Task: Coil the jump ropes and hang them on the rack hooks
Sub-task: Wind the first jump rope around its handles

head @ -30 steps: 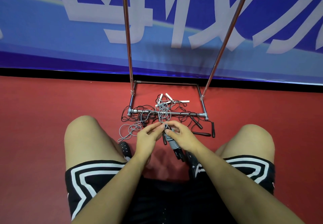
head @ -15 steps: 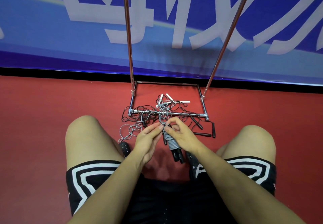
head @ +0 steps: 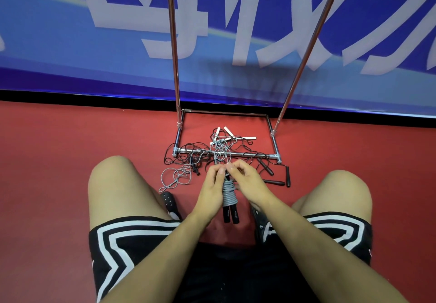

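While the person is squatting on the red floor, this is how things are looking:

Rope in hand: the grey jump rope with two black handles [head: 228, 196] is sitting between both hands, low in front of the knees. Its cord is wrapped in tight rings around the two handles, which are lying side by side.

Left hand: the left hand [head: 210, 191] is curling its fingers round the wrapped bundle and holding it.

Right hand: the right hand [head: 247, 180] is pinching the loose grey cord at the top of the bundle.

Done so far: I am guessing most of this one rope is wound. A loose bit of grey cord [head: 220, 149] is trailing up over the bottom bar of the shiny metal rack [head: 226, 154].

Left to do: lots, I think. The tangle of thin black ropes with black handles [head: 273, 175], the white-handled ropes [head: 232, 135] and the loose grey loops on the floor [head: 175, 177] are all lying uncoiled by the rack's foot. Nothing is hanging yet that I can see.

Hard to see: the two rack poles are running out of the top of the view, so the hooks are not showing. The right fingertips are bunched, so the exact pinch is hard to tell. The tangled ropes are too mixed up to count.
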Demonstrator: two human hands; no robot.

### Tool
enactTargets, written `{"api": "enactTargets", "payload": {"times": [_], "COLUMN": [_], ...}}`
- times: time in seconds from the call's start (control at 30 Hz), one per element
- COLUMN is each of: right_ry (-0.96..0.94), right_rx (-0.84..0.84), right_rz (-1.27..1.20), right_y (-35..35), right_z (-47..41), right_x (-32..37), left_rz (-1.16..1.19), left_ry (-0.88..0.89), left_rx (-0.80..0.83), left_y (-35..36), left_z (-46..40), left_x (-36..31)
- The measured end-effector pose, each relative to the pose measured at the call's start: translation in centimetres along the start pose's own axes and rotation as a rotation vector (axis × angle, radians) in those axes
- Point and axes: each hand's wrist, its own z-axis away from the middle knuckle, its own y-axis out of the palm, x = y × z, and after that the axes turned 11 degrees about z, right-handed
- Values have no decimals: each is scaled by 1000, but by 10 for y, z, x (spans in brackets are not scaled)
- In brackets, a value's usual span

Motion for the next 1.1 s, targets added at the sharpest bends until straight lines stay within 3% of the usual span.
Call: {"api": "enactTargets", "payload": {"times": [0.2, 0.53, 0.93, 1.1], "right_ry": [25, 34, 95, 41], "right_rx": [-112, -261, -140, -147], "right_rz": [87, 65, -204, -288], "right_y": [-11, -17, -27, -22], "right_z": [-1, -7, -21, -41], "right_x": [5, 1, 22, 52], "left_rz": [-81, -516, 68, 146], "left_ry": [-34, -4, -161, -125], "left_rx": [31, 196, -6, -52], "left_y": [2, -8, 3, 11], "left_z": [0, -7, -32, -62], "left_x": [-4, -16, -43, -74]}}
